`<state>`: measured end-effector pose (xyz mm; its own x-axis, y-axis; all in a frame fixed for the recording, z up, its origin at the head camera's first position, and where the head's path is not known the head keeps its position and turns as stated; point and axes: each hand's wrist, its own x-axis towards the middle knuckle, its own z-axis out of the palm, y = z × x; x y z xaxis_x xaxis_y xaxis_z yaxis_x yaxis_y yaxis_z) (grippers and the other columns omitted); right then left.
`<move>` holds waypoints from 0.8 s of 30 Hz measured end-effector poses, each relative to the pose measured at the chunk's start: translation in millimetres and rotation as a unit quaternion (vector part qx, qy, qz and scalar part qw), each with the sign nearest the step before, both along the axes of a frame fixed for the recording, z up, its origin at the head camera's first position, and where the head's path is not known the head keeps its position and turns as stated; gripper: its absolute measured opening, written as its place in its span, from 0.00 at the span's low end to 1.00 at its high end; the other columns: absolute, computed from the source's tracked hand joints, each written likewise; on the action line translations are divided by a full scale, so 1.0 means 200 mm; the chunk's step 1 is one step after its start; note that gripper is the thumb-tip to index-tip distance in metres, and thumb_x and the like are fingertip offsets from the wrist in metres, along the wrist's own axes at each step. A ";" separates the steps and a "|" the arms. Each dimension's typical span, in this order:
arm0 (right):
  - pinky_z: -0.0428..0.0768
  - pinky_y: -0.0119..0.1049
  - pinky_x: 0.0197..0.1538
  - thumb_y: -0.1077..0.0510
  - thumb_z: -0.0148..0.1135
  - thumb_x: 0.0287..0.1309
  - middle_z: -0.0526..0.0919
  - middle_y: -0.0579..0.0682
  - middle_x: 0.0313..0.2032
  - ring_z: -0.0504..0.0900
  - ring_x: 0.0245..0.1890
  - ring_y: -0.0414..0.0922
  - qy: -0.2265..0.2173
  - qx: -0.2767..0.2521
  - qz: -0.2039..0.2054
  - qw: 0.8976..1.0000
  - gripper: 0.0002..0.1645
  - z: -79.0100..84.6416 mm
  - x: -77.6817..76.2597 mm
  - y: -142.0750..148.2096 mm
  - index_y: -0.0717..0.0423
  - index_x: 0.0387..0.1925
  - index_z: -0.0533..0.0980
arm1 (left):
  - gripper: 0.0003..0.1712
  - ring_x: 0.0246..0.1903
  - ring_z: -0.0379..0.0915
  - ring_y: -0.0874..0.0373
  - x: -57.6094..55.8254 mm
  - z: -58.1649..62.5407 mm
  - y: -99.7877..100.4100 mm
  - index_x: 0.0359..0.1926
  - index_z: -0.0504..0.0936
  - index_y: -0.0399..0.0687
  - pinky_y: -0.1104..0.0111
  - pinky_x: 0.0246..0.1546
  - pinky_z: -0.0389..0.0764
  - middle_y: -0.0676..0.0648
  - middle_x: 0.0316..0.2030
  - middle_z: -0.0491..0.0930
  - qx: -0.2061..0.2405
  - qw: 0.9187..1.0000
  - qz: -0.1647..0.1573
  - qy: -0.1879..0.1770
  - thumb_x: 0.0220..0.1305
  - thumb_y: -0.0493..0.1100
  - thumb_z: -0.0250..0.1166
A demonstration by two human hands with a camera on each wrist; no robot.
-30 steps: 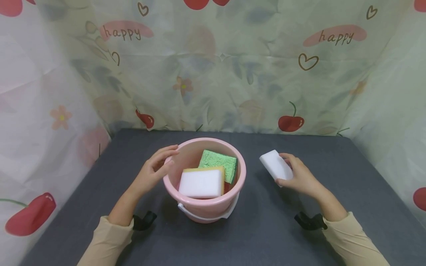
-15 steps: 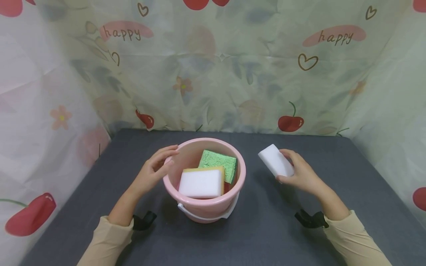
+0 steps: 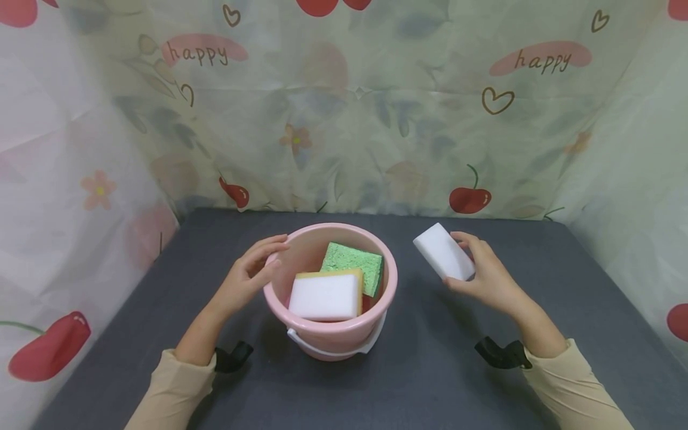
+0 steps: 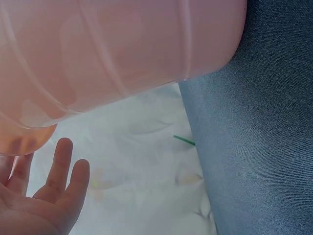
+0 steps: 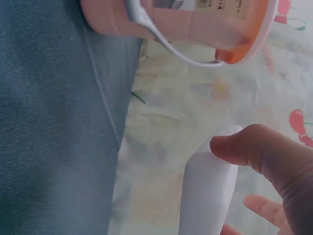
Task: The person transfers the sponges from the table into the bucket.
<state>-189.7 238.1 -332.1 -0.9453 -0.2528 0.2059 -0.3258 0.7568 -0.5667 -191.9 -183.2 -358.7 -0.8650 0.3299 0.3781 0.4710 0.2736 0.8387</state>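
In the head view a pink bucket (image 3: 333, 340) with a white handle (image 3: 344, 355) stands upright on the dark cloth. Inside it lean a green sponge (image 3: 352, 263) and a white sponge with a yellow edge (image 3: 325, 297). My left hand (image 3: 242, 278) rests at the bucket's left rim, fingertips and thumb tip just over the edge. The left wrist view shows its outer fingers (image 4: 78, 183) loose and spread beside the bucket wall. Right of the bucket, my right hand (image 3: 486, 272) pinches a plain white sponge block (image 3: 443, 252), tilted, thumb on its near side and fingers behind, raised over the cloth.
The dark cloth (image 3: 408, 376) covers the tabletop. A printed curtain (image 3: 365, 131) with cherries and lettering hangs along the back and both sides. Something red (image 3: 371, 301) lies low in the bucket beneath the sponges. Each wrist carries a black strap (image 3: 233, 358).
My right hand has lifted slightly with the white sponge block, which has shifted up and a little to the left. My left hand and the bucket stay where they were.
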 end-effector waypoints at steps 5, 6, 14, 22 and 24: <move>0.73 0.54 0.45 0.59 0.70 0.46 0.65 0.67 0.54 0.67 0.50 0.59 0.006 -0.008 -0.001 1.000 0.50 0.03 0.01 -0.02 0.59 0.67 0.52 | 0.20 0.59 0.60 0.74 0.00 0.00 0.00 0.59 0.71 0.40 0.83 0.54 0.67 0.41 0.66 0.63 -0.001 1.000 0.001 -0.001 0.66 0.36 0.53; 0.73 0.54 0.45 0.59 0.70 0.46 0.65 0.67 0.53 0.67 0.50 0.59 0.007 -0.008 -0.002 1.000 0.51 0.04 0.02 -0.02 0.58 0.67 0.52 | 0.20 0.59 0.60 0.74 0.00 0.00 0.00 0.59 0.71 0.40 0.83 0.54 0.67 0.41 0.66 0.63 0.000 1.000 0.000 -0.001 0.66 0.36 0.53; 0.73 0.59 0.48 0.60 0.70 0.46 0.64 0.67 0.55 0.68 0.51 0.61 0.020 -0.023 -0.005 1.000 0.51 0.08 0.03 -0.05 0.56 0.68 0.52 | 0.20 0.59 0.60 0.74 0.00 0.00 0.00 0.59 0.71 0.38 0.83 0.54 0.67 0.40 0.66 0.63 0.007 1.000 -0.005 0.004 0.66 0.34 0.53; 0.71 0.59 0.53 0.61 0.69 0.47 0.65 0.66 0.57 0.68 0.55 0.60 0.041 -0.042 0.003 0.998 0.47 0.10 0.04 -0.08 0.59 0.66 0.55 | 0.20 0.59 0.61 0.74 0.00 0.00 0.00 0.59 0.71 0.38 0.83 0.54 0.68 0.40 0.66 0.63 0.011 1.000 -0.007 0.010 0.66 0.34 0.52; 0.70 0.58 0.54 0.61 0.68 0.47 0.66 0.65 0.57 0.67 0.56 0.59 0.048 -0.049 0.005 0.998 0.46 0.10 0.03 -0.09 0.59 0.66 0.56 | 0.20 0.59 0.61 0.74 0.00 -0.01 0.00 0.59 0.71 0.38 0.83 0.54 0.68 0.40 0.65 0.63 0.013 1.000 -0.008 0.011 0.66 0.34 0.52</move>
<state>-182.7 220.5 -312.3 -0.9171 -0.2372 0.3203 -0.3905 0.6957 -0.6029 -192.8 -183.4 -359.7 -0.8510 0.3340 0.4053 0.4933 0.2435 0.8351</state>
